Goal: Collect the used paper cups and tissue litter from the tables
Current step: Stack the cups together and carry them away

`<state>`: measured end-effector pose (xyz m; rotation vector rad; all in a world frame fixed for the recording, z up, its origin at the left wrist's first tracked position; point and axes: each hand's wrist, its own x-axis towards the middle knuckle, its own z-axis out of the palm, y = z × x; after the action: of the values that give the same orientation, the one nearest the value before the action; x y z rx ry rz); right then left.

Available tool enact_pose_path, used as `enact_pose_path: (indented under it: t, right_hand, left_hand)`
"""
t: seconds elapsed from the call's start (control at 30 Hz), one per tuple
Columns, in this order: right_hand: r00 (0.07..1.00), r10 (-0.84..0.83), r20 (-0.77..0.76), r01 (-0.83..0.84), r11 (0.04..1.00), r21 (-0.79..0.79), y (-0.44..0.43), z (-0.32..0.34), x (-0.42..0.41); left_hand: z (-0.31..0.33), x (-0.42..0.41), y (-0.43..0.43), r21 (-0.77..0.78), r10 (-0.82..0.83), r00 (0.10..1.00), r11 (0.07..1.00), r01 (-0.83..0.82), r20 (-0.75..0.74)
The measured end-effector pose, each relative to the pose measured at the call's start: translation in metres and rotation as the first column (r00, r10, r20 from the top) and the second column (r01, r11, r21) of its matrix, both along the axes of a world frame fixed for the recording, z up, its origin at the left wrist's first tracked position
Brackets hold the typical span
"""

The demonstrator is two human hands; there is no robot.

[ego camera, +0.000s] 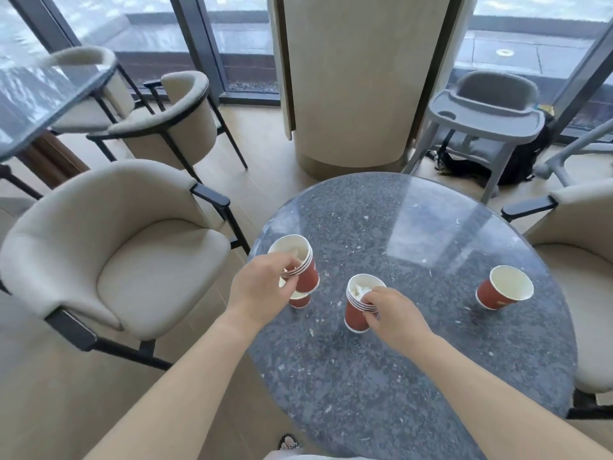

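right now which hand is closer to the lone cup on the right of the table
Right. The right hand grips a stack of cups left of the lone cup; the left hand grips another stack farther left.

Both bare forearms stretched forward.
The left hand (262, 287) pinches the left cup stack (310, 277) at its rim; the right hand (394, 313) pinches the right cup stack (355, 315).
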<state>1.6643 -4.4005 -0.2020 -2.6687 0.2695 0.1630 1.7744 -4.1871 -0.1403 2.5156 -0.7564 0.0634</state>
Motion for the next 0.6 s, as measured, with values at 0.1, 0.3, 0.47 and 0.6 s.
enact_pose_path:
  t: [0.1,0.3,0.47,0.6]
  right_hand:
    - [1.000,0.008,-0.012,-0.008,1.000,-0.011,0.001,-0.001,0.002]
    - [1.000,-0.015,-0.005,0.015,1.000,-0.013,-0.002,-0.005,-0.002]
    - [0.999,-0.044,0.011,0.044,0.999,-0.006,-0.010,-0.007,-0.008]
    - [0.997,-0.073,0.009,0.072,0.997,0.009,-0.018,-0.007,-0.013]
  left_hand:
    - [-0.014,0.004,0.000,0.092,0.012,0.998,0.996,-0.006,-0.068]
    - [-0.041,0.010,-0.013,0.246,-0.028,0.986,0.967,0.069,-0.165]
    - [-0.060,0.012,-0.017,0.328,-0.026,0.974,0.939,0.100,-0.225]
    - [-0.070,0.005,-0.026,0.326,-0.045,0.956,0.935,0.143,-0.291]
